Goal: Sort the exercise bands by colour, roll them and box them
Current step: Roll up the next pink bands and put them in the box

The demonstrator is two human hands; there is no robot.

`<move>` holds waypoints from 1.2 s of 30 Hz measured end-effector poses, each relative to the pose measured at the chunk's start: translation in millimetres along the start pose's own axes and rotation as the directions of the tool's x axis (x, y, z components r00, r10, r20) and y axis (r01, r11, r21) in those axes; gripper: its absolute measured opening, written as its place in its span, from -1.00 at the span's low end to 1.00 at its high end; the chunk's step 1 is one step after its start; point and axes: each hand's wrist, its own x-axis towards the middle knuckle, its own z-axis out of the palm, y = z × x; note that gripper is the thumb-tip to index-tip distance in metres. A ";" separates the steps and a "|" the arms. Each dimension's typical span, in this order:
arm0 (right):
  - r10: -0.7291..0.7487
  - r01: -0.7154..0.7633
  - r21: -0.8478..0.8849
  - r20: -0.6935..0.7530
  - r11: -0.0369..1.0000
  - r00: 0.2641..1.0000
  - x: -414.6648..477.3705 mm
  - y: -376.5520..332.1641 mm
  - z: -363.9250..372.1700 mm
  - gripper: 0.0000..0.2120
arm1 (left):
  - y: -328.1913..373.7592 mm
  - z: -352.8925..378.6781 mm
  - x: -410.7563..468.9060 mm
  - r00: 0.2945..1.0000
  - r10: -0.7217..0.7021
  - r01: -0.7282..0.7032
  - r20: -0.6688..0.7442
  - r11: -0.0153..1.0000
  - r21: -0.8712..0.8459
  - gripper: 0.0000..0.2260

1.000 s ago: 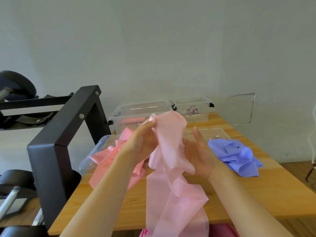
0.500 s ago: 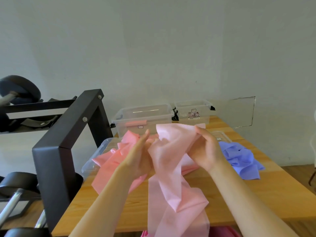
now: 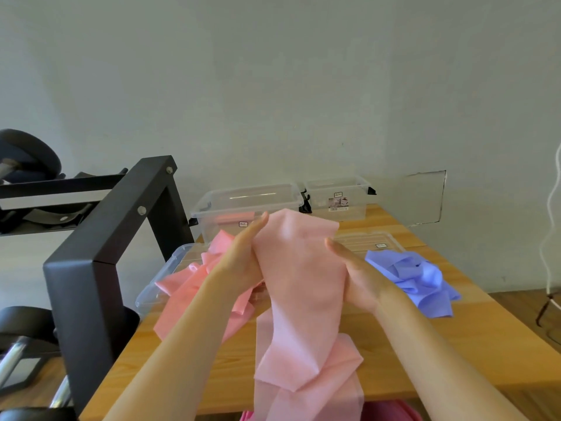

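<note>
I hold a long pale pink band (image 3: 299, 287) above the wooden table (image 3: 473, 354), its top end spread wide between my hands. My left hand (image 3: 243, 259) grips its left edge, fingers stretched upward. My right hand (image 3: 358, 278) grips the right edge from behind. The band's tail hangs down over the table's near edge. A heap of salmon-pink bands (image 3: 194, 284) lies to the left under my left arm. A crumpled purple band (image 3: 416, 278) lies to the right. Two clear boxes stand at the back: a wide box (image 3: 243, 205) with something pink inside, and a smaller box (image 3: 340, 196).
A clear lid (image 3: 158, 287) lies under the salmon heap, another lid (image 3: 373, 241) behind the purple band. A black steel rack frame (image 3: 100, 253) with weights stands close to the table's left side. A white cable (image 3: 552, 226) hangs at the far right.
My hands have opened the bunched top of the pale pink band and stretched it flat and wide. The right hand dropped from over the top edge to the band's right side.
</note>
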 end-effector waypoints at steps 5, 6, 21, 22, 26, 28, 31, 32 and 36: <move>-0.142 0.146 0.006 -0.200 0.989 0.970 3.8 -8.3 7.7 -0.66 | -3.5 -2.9 -1.6 0.997 0.053 -0.044 -0.059 0.988 0.147 -0.75; -0.163 0.170 0.011 -0.229 0.985 0.960 4.9 -9.7 8.8 -0.73 | -4.9 -4.3 -2.7 0.996 0.063 -0.052 -0.060 0.986 0.161 -0.81; -0.079 0.128 0.170 -0.268 0.977 0.960 25.9 3.1 4.7 -0.71 | -25.2 -9.7 -13.2 0.999 0.026 -0.019 -0.034 0.984 0.178 -0.84; -0.102 0.147 0.146 -0.276 0.978 0.956 29.0 4.0 3.1 -0.77 | -27.2 -9.4 -11.9 0.998 0.025 -0.015 -0.053 0.986 0.168 -0.81; -0.121 0.165 0.143 -0.274 0.976 0.954 38.3 11.7 -7.4 -0.89 | -37.9 -12.2 -2.6 0.992 0.000 0.011 -0.126 0.996 0.087 -0.70; -0.133 0.172 0.117 -0.284 0.978 0.950 42.9 15.5 -12.5 -0.78 | -40.8 -10.8 1.3 0.989 -0.001 0.011 -0.146 0.998 0.067 -0.70; -0.136 0.144 -0.001 -0.334 0.990 0.933 49.3 19.0 -18.2 -0.77 | -42.2 -7.2 4.3 0.985 0.037 -0.024 -0.166 0.997 0.076 -0.75; -0.136 0.125 -0.054 -0.344 0.991 0.929 51.7 20.2 -20.6 -0.79 | -42.6 -8.4 6.2 0.982 0.055 -0.038 -0.183 0.995 0.094 -0.77; -0.203 0.144 -0.201 -0.310 0.969 0.929 57.3 20.5 -28.0 -0.93 | -45.5 -18.8 12.6 0.968 0.068 -0.024 -0.241 0.983 0.183 -0.84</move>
